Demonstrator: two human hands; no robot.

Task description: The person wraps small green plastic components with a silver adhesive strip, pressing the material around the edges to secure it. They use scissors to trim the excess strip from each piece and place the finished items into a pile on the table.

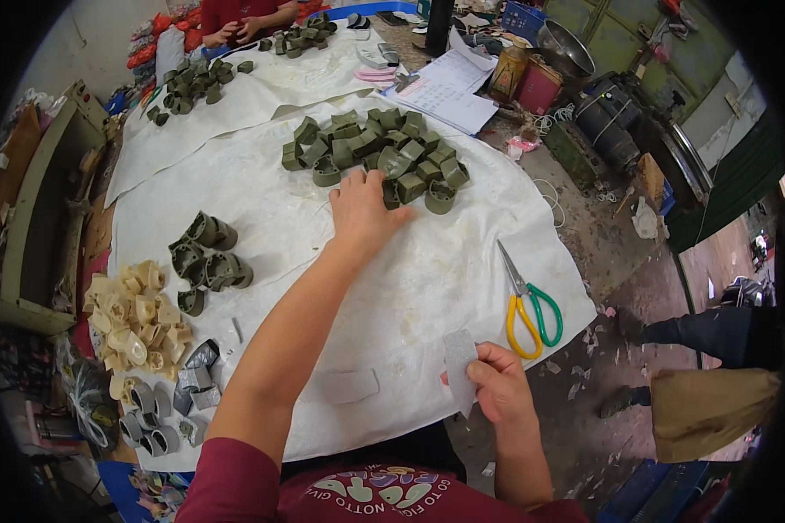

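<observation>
My left hand (365,212) reaches across the white-covered table to the near edge of a heap of olive-green plastic shoe heels (392,161). Its fingers are spread, the tips at the nearest heels, and I see nothing held in it. Close to the front edge, my right hand (500,383) pinches a grey, glittery strip of material (460,370) between thumb and fingers. Another pale strip (344,385) lies flat on the cloth left of it. Scissors (523,305) with one yellow and one green handle rest right of my hands, blades pointing away.
On the left stand a small group of green heels (208,253), a pile of cream heels (138,318) and several grey-covered heels (153,423). Papers (449,91) lie at the back right. Across the table a person's hands (240,32) work near more green heels (192,83).
</observation>
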